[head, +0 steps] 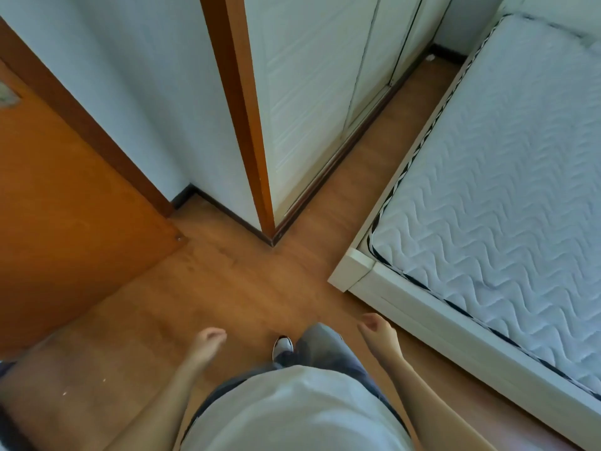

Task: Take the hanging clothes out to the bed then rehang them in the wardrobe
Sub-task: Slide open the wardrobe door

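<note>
Both hands, left hand (pixel 208 341) and right hand (pixel 374 327), hang loosely curled, grasping nothing; best approach the closed wardrobe (pixel 312 102) squarely beside the bed (pixel 507 177).

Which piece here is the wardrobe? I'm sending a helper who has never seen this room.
Start at the bed, the white frame with a bare quilted mattress on the right. Across the narrow strip of wood floor stands the wardrobe. Unlike the orange door on the left, its tall sliding panels are white, ribbed and shut.
</note>
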